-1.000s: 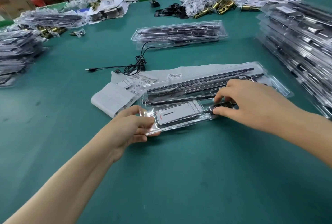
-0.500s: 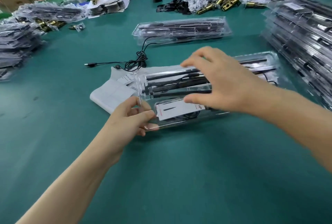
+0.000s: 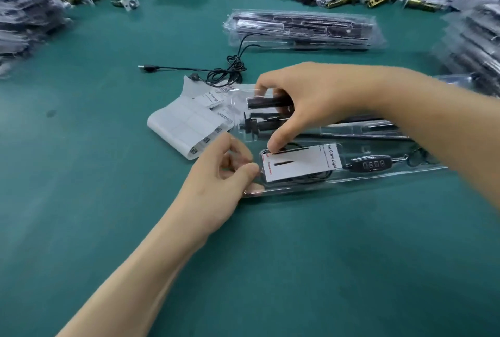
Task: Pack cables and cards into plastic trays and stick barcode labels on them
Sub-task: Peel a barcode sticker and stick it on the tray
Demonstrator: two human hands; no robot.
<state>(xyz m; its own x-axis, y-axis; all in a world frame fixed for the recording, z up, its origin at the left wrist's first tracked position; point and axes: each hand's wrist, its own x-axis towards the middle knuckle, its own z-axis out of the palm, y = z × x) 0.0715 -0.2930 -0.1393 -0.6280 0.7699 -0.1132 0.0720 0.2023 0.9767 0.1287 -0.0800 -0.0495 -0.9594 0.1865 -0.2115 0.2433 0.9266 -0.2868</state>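
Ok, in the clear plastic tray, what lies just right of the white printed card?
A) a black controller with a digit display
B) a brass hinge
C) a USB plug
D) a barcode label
A: the black controller with a digit display lies beside the white printed card in the clear plastic tray.

Teal table (image 3: 297, 269), white card (image 3: 300, 163) with red and black print

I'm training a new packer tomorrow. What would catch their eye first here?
Both hands at centre: the left hand pinches the left end of a clear plastic tray, the right hand grips across its top. Inside, a white card and black controller stand out; a strip of barcode labels lies just left of it.
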